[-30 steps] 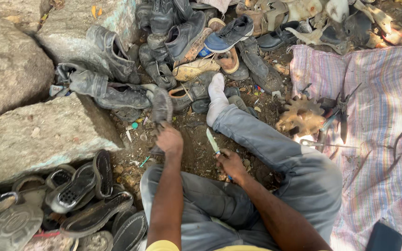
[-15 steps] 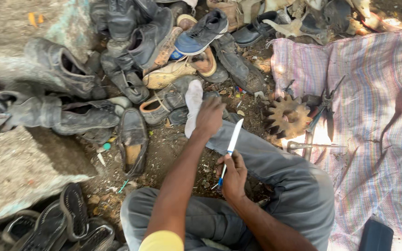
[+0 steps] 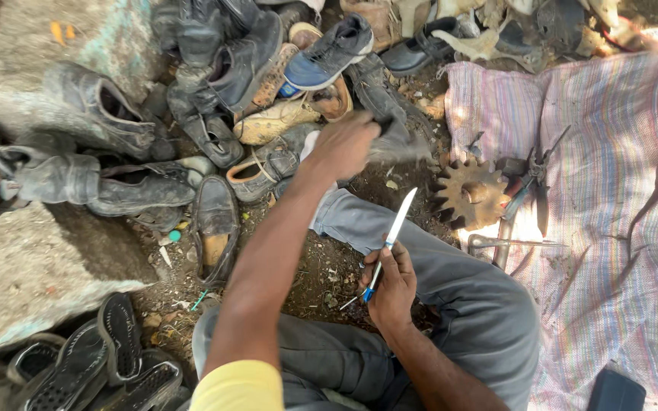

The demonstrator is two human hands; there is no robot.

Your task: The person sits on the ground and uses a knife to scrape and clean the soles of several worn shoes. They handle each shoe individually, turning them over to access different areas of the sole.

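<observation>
From the head camera, we are sitting on the bare ground with our grey-trousered leg [image 3: 428,259] stretched out toward a heap of worn shoes. Our left hand [image 3: 342,146] is reaching forward over that leg into the pile, and its fingers are closing on a dark shoe [image 3: 390,125] at the near edge of the heap; motion blur hides the exact grip, so we cannot tell how firmly they are clamped. The shoe is lying just past our socked foot, beside a tan shoe [image 3: 279,119] and below a blue sneaker [image 3: 329,53].

Our right hand [image 3: 391,285] is resting low against the thigh, its fingers wrapped together around the handle of a knife [image 3: 390,240]. We are holding the pale blade pointing up and away from the body, probably so the edge stays clear of the leg and the reaching arm.

To the right, a striped cloth [image 3: 611,228] is serving as a work mat: a rusty toothed gear [image 3: 470,194] and dark pliers [image 3: 531,175] are lying on its near edge, close to the knife hand. Black sandals [image 3: 108,365] are lying at lower left beside a large stone [image 3: 39,266].
</observation>
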